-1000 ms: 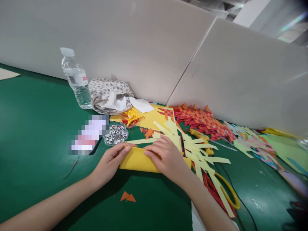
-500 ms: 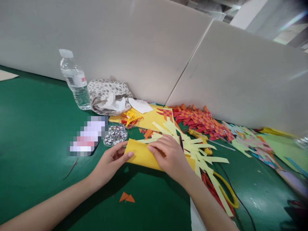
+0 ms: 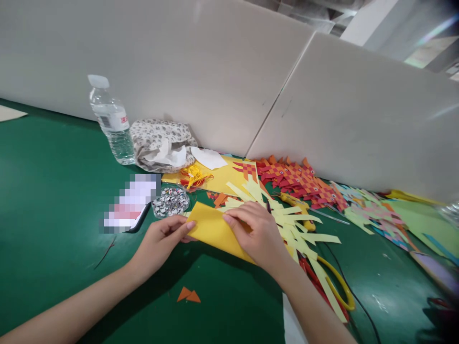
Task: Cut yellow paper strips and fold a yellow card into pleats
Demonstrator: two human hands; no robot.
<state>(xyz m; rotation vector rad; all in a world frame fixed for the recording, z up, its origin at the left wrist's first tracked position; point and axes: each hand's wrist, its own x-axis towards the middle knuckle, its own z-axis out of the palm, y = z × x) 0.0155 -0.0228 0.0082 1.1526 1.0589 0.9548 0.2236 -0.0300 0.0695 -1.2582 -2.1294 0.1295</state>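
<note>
A folded piece of yellow paper (image 3: 215, 231) is held between both hands above the green table. My left hand (image 3: 165, 241) pinches its left corner between thumb and fingers. Toward the other end, my right hand (image 3: 256, 232) grips the upper edge, hiding part of the paper. Pale yellow paper strips (image 3: 304, 236) spread out beside and behind my right hand. Two small orange paper triangles (image 3: 189, 295) lie on the table in front of the paper. Just behind my left hand is a clear dish of googly eyes (image 3: 170, 201).
A water bottle (image 3: 114, 124) stands at the back left by a patterned cloth bag (image 3: 161, 143). A phone (image 3: 132, 203) lies left of the dish. Red-orange woven paper fish (image 3: 297, 179), a yellow glue gun (image 3: 301, 208) and yellow-handled scissors (image 3: 344, 286) are on the right.
The yellow paper has tilted, with its right end lower and nearer to me. My left hand has shifted slightly left and up, and both hands keep hold of the paper.
</note>
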